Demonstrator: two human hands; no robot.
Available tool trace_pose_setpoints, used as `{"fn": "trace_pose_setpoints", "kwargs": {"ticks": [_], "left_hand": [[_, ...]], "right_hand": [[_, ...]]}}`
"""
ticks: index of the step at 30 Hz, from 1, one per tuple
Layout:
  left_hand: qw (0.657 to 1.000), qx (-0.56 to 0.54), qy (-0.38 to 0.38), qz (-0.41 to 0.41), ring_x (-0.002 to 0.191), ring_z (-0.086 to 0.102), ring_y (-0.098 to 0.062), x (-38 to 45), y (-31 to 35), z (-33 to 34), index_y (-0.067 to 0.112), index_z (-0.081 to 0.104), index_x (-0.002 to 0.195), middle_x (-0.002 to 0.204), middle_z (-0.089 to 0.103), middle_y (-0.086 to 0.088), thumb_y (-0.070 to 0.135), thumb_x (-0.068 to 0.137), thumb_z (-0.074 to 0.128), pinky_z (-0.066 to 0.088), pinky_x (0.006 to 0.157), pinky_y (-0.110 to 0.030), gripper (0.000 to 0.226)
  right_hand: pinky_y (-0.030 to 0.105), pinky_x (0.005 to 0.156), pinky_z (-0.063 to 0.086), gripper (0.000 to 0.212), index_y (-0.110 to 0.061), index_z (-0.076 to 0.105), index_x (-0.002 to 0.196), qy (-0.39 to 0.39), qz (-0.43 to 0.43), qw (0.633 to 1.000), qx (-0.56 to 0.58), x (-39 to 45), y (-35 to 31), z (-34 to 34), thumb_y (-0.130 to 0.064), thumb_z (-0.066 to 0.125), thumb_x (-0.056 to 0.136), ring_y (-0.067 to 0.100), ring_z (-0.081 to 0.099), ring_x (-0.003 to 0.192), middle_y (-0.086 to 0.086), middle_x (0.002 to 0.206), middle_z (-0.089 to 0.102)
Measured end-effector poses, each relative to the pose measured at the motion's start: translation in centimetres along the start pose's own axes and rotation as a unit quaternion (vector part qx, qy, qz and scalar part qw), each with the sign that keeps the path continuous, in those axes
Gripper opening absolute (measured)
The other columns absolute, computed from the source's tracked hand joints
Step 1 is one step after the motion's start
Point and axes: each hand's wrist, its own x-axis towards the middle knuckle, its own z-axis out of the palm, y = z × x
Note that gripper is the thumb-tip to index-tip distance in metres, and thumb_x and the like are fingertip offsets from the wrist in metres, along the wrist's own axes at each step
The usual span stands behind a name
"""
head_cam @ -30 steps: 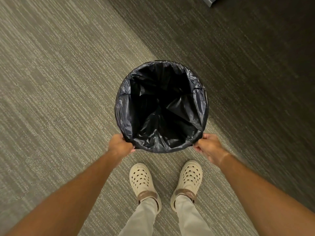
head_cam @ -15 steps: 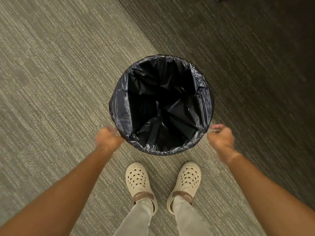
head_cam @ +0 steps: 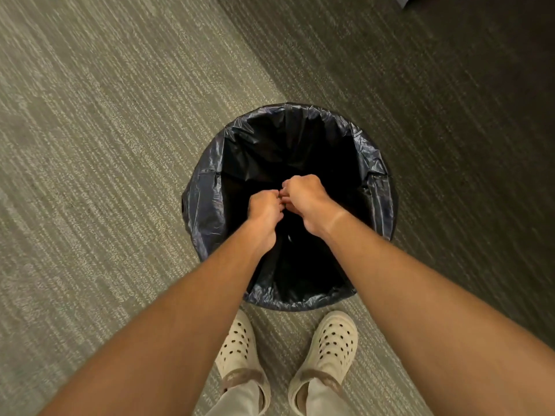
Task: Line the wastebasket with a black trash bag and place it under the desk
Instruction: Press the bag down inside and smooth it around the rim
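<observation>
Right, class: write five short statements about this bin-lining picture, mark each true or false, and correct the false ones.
1. A black trash bag lines the wastebasket. True.
2. Both hands grip the outer rim. False: the left hand and right hand are close together over the opening.
3. The wastebasket stands on carpet. True.
4. The person is barefoot. False: they wear pale perforated clogs.
5. The bag is folded over the rim. True.

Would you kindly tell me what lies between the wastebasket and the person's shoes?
Only a bare strip of carpet separates the lined wastebasket from the shoes, as the head view shows.
</observation>
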Motion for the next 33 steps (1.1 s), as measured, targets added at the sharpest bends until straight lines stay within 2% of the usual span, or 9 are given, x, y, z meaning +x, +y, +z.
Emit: {"fn": "trace_pose_setpoints", "kwargs": {"ticks": [2, 7, 9, 14, 18, 22, 24, 28, 33], "left_hand": [[0.999, -0.026, 0.026, -0.032, 0.095, 0.056, -0.02, 2.6, -0.6, 0.2, 0.005, 0.061, 0.109, 0.093, 0.06, -0.007, 0.012, 0.097, 0.035, 0.045, 0.083, -0.031, 0.03], [0.997, -0.047, 0.032, -0.055, 0.06, 0.043, -0.011, 6.2, -1.0, 0.9, 0.015, 0.048, 0.072, 0.071, 0.046, -0.001, 0.013, 0.098, 0.032, 0.034, 0.055, -0.022, 0.031], [0.997, -0.046, 0.02, -0.055, 0.062, 0.046, -0.01, 6.4, -1.1, 1.2, 0.017, 0.058, 0.093, 0.075, 0.05, -0.001, 0.017, 0.1, 0.035, 0.036, 0.055, -0.021, 0.025], [0.997, -0.038, 0.021, -0.056, 0.121, 0.055, -0.031, 7.1, -1.0, 0.3, 0.01, 0.053, 0.133, 0.131, 0.058, -0.013, 0.041, 0.1, 0.038, 0.044, 0.079, -0.028, 0.047], [0.995, -0.077, 0.03, -0.047, 0.082, 0.064, -0.025, 7.2, -0.2, -1.1, 0.017, 0.063, 0.1, 0.094, 0.065, -0.002, 0.041, 0.099, 0.038, 0.053, 0.052, -0.031, 0.035], [0.982, 0.182, 0.033, 0.028, 0.117, 0.055, -0.032, 7.8, -0.7, -1.5, 0.008, 0.056, 0.129, 0.13, 0.059, -0.017, 0.04, 0.101, 0.034, 0.044, 0.099, -0.039, 0.048], [0.851, 0.505, 0.013, 0.14, 0.14, 0.033, -0.033, 6.9, -1.9, -1.6, 0.01, 0.034, 0.147, 0.154, 0.033, -0.02, 0.042, 0.101, 0.03, 0.026, 0.114, -0.039, 0.056], [0.553, 0.794, -0.074, 0.243, 0.15, -0.006, -0.03, 3.9, -4.6, -2.3, 0.016, 0.005, 0.154, 0.163, -0.005, -0.015, 0.05, 0.09, 0.031, -0.002, 0.119, -0.047, 0.077], [0.454, 0.877, -0.102, 0.116, 0.147, -0.02, -0.032, 3.2, -5.0, -3.8, 0.021, -0.008, 0.154, 0.161, -0.016, -0.013, 0.071, 0.088, 0.019, -0.015, 0.115, -0.054, 0.086]], "right_hand": [[0.034, 0.08, 0.052, 0.035, -0.001, 0.06, 0.113, 0.002, 0.048, 0.999, 0.024, 2.3, 0.8, 0.6, -0.011, 0.04, 0.087, 0.021, 0.059, 0.083, 0.009, 0.096, 0.063], [0.036, 0.097, 0.047, 0.038, -0.002, 0.056, 0.119, 0.009, 0.095, 0.995, 0.036, 6.2, 2.8, 1.4, -0.015, 0.034, 0.091, 0.027, 0.058, 0.106, 0.012, 0.117, 0.06], [0.042, 0.098, 0.049, 0.043, -0.001, 0.056, 0.126, 0.007, 0.1, 0.994, 0.042, 7.0, 3.2, 1.6, -0.016, 0.033, 0.093, 0.032, 0.059, 0.111, 0.017, 0.125, 0.061], [0.044, 0.102, 0.045, 0.044, -0.004, 0.05, 0.134, 0.013, 0.094, 0.993, 0.066, 7.7, 3.4, 0.9, -0.019, 0.031, 0.098, 0.029, 0.056, 0.115, 0.016, 0.132, 0.056], [0.042, 0.109, 0.037, 0.043, -0.009, 0.053, 0.132, 0.033, 0.068, 0.993, 0.091, 8.0, 3.6, -0.9, -0.028, 0.032, 0.1, 0.029, 0.047, 0.129, 0.011, 0.142, 0.05], [0.037, 0.112, 0.031, 0.044, -0.006, 0.048, 0.138, 0.067, 0.037, 0.997, 0.008, 8.2, 4.3, -2.0, -0.026, 0.035, 0.101, 0.028, 0.042, 0.133, 0.012, 0.145, 0.047], [0.033, 0.107, 0.034, 0.041, 0.0, 0.048, 0.135, 0.025, -0.029, 0.98, -0.196, 7.1, 4.2, -1.7, -0.02, 0.037, 0.101, 0.034, 0.043, 0.131, 0.02, 0.143, 0.047], [0.038, 0.113, 0.024, 0.057, -0.006, 0.025, 0.15, -0.094, -0.278, 0.768, -0.57, 4.3, 5.3, -0.9, -0.029, 0.037, 0.099, 0.032, 0.025, 0.142, 0.019, 0.156, 0.025], [0.047, 0.119, -0.002, 0.07, -0.016, 0.002, 0.154, -0.167, -0.199, 0.596, -0.76, 4.1, 7.3, -2.0, -0.049, 0.027, 0.097, 0.025, 0.0, 0.149, 0.011, 0.162, 0.002]]}}
